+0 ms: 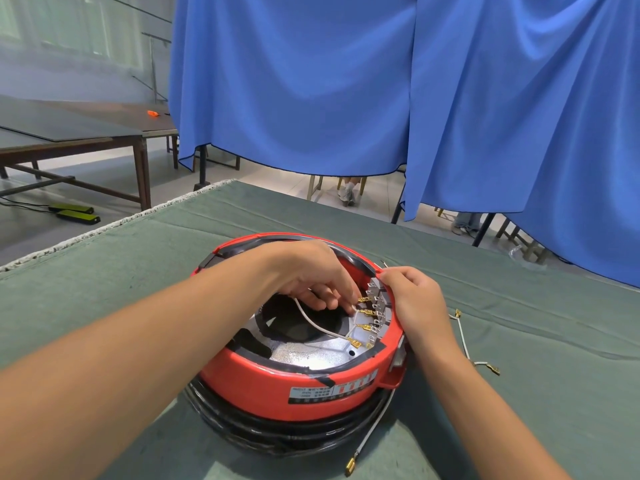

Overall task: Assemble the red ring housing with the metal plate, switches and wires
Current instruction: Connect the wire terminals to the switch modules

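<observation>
Though its black label [313, 393] is too small to read, the red ring housing [277, 393] sits in the middle of the green bench [104, 289]. Inside it lie a shiny metal plate [304, 355], a row of switches [377, 313] and gold wire ends. The left hand [311, 275] pinches a white wire [318, 323] by the switches. The right hand [415, 299] curls its grip over the rim. Another loose wire [465, 344] lies to the right. Blue curtains [346, 81] hang behind.
</observation>
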A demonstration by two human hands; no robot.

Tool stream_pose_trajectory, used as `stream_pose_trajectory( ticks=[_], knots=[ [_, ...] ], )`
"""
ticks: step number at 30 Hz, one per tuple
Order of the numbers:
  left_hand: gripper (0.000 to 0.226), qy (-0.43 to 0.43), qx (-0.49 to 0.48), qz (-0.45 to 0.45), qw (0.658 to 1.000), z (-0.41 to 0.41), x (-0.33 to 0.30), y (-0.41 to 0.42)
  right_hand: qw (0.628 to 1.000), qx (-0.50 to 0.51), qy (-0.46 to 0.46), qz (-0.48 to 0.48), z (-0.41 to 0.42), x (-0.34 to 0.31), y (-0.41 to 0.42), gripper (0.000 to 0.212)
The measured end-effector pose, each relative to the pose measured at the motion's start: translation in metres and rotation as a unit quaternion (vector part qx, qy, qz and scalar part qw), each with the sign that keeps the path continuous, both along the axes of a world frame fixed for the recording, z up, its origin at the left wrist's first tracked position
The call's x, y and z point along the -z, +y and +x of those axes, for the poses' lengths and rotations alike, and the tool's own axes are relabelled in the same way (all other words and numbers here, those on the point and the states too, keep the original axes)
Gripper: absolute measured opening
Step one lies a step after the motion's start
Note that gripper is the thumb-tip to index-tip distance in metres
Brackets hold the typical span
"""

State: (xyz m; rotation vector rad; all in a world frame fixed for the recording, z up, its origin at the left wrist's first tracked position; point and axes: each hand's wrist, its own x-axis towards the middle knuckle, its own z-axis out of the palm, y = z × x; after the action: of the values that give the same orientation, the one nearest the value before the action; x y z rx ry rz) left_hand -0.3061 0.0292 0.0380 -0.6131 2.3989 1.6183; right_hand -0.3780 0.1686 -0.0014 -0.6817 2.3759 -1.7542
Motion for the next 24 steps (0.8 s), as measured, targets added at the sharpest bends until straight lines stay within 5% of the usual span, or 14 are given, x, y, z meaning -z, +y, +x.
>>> stream_pose_trajectory(
  ticks=[24],
  knots=[
    [0.008, 0.026, -0.073, -0.005, 0.997, 0.002, -0.001, 0.012, 1.000, -0.003, 0.001, 0.002, 0.000, 0.000, 0.000, 0.013]
  ],
)
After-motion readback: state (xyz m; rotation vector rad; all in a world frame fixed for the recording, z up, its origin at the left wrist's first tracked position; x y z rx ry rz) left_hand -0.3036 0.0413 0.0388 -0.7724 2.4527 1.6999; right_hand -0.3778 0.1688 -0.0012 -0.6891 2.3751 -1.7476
